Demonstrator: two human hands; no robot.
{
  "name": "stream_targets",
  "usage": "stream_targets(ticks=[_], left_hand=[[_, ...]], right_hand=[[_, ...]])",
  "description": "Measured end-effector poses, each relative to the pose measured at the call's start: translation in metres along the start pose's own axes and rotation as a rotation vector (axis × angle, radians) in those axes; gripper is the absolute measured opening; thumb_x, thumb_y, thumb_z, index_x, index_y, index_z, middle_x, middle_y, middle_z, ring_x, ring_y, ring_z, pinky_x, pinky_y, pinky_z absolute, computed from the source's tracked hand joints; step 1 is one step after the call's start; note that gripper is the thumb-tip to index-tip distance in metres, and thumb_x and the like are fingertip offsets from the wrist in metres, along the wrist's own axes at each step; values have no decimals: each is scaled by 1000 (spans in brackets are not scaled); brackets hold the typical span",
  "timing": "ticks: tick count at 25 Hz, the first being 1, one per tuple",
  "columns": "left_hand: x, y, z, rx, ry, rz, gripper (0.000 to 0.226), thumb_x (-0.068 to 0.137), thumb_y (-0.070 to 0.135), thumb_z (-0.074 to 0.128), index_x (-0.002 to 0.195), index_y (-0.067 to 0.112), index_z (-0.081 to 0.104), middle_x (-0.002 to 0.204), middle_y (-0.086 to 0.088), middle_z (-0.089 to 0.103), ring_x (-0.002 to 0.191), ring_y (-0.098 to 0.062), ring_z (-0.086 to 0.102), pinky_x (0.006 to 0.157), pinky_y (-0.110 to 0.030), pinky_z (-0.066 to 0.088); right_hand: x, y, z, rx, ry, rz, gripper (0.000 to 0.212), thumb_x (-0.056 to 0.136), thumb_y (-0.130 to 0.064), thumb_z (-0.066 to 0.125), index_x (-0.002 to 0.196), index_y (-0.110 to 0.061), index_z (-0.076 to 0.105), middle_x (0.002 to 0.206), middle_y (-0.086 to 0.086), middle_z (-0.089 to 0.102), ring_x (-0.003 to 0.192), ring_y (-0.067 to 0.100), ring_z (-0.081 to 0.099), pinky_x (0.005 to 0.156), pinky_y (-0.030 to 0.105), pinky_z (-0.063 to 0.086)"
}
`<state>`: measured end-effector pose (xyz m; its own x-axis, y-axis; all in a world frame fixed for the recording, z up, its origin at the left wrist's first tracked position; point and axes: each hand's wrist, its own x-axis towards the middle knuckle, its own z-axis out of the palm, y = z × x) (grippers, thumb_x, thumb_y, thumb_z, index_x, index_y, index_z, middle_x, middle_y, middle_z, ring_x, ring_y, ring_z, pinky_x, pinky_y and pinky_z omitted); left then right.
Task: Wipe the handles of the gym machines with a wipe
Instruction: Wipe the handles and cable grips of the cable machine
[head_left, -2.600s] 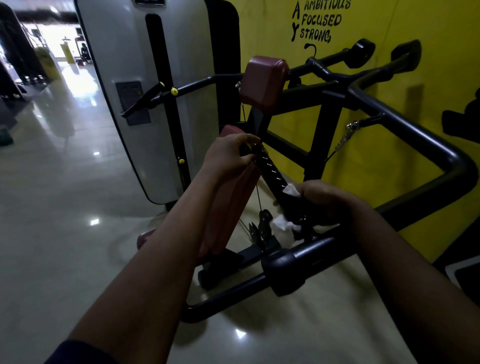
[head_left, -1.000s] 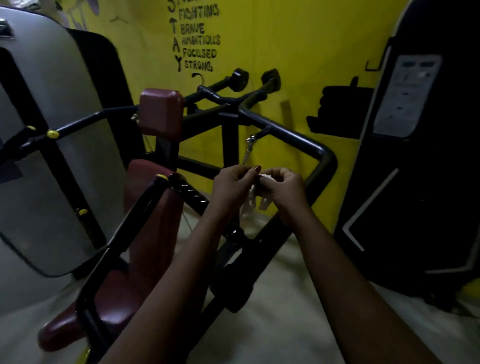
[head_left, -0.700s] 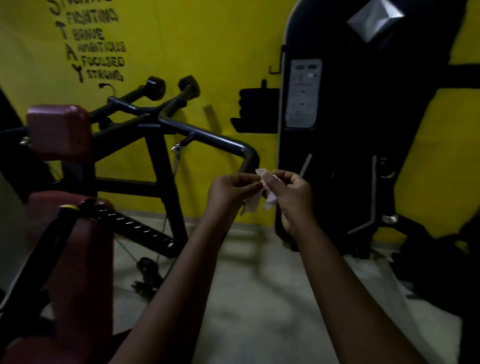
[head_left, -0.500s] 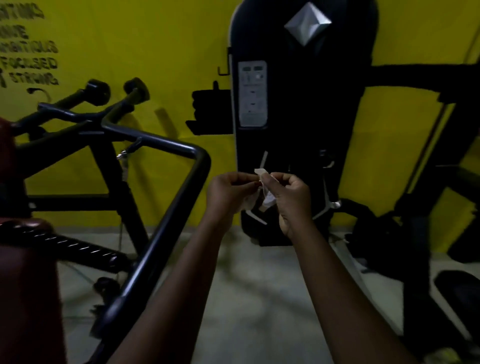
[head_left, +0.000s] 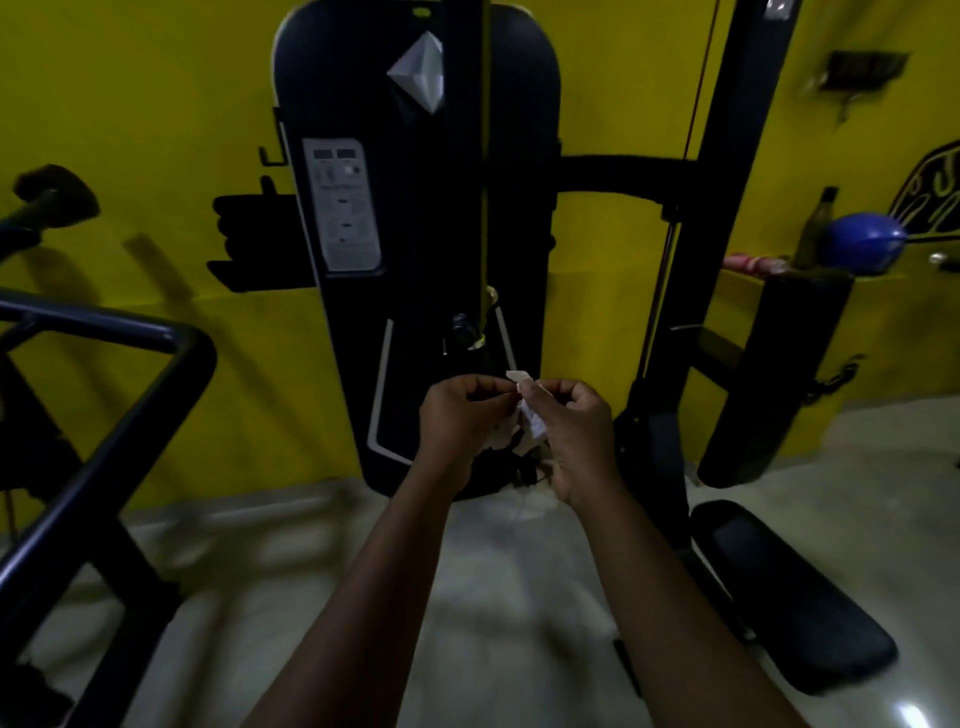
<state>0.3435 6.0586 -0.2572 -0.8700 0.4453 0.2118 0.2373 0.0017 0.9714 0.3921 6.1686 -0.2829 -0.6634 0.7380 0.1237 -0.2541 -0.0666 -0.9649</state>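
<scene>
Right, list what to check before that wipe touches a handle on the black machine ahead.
1. Holding the crumpled white wipe: ok, left hand and right hand both pinch it.
2. Wipe spread for wiping: not ok, bunched between the fingers.
3. Machine faced: ok, tall black machine housing stands straight ahead.
4. Handle located: cannot tell, the parts above the hands are too dark.
5. Free hand for steadying: not ok, both hold the wipe.
6. Arms apart from black tubular frame at left: ok.
</scene>
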Motion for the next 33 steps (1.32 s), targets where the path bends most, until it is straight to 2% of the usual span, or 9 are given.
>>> stream_targets(ticks=[7, 11, 15, 19, 22, 24, 27, 31, 33], left_hand=[[18, -23, 42, -42, 46, -93, 10, 90, 13, 65, 88, 13, 75, 80, -8, 74, 70, -16, 69, 57, -25, 53], [46, -45, 46, -94, 53, -136, 13, 90, 15, 65, 95, 8, 74, 89, -14, 74, 83, -31, 71, 70, -41, 58], [93, -71, 46, -159, 71, -223, 12, 89, 12, 64, 96, 5, 72, 87, -22, 71, 71, -29, 65, 57, -30, 49], [159, -102, 43, -234, 179, -328, 10, 90, 7, 63, 96, 8, 70, 90, -18, 72, 79, -29, 66, 64, -32, 51], [197, -118, 34, -288, 277, -363, 9, 91, 6, 61, 100, 5, 63, 82, -12, 65, 70, -19, 61, 67, -32, 54], [218, -128, 25, -250, 316, -346, 12, 90, 4, 61, 101, 8, 61, 80, -9, 60, 66, -15, 56, 66, -31, 51], [239, -143, 17, -176, 349, -358, 30, 83, 0, 68, 111, 10, 62, 91, -5, 68, 79, -17, 63, 70, -30, 52], [244, -153, 17, -51, 362, -342, 32, 77, -4, 73, 108, 0, 66, 89, -10, 72, 84, -26, 69, 74, -37, 56], [243, -150, 17, 9, 361, -313, 31, 78, -1, 74, 109, 0, 67, 95, -11, 73, 89, -24, 70, 71, -33, 56]], right_hand=[[35, 19, -32, -18, -57, 0, 18, 81, -20, 76, 90, -9, 67, 89, 12, 72, 86, 30, 69, 77, 44, 58], [66, 39, -27, -25, -82, 41, 17, 82, -20, 75, 90, -8, 68, 89, 13, 72, 86, 30, 69, 76, 42, 58], [110, 60, -12, -7, -93, 81, 16, 83, -21, 74, 89, -7, 69, 88, 13, 73, 86, 30, 70, 77, 43, 58], [175, 85, 11, -28, -106, 100, 18, 86, -24, 71, 92, -7, 70, 88, 9, 73, 85, 26, 70, 71, 34, 57], [212, 100, 29, -55, -83, 141, 15, 87, -28, 69, 89, -13, 67, 89, 6, 72, 84, 20, 68, 66, 27, 54], [230, 109, 38, -87, -52, 121, 17, 89, -32, 66, 93, -15, 65, 90, 2, 69, 83, 14, 66, 64, 23, 49], [248, 120, 47, -204, -49, 23, 16, 92, -34, 62, 98, -19, 61, 89, -9, 63, 82, 6, 60, 63, 20, 46], [259, 123, 58, -171, -173, -79, 14, 95, -34, 57, 100, -25, 66, 95, -10, 67, 90, 2, 63, 72, 19, 50], [259, 126, 63, -121, -250, -107, 20, 98, -29, 51, 105, -25, 70, 100, -12, 69, 96, -1, 63, 80, 17, 51]])
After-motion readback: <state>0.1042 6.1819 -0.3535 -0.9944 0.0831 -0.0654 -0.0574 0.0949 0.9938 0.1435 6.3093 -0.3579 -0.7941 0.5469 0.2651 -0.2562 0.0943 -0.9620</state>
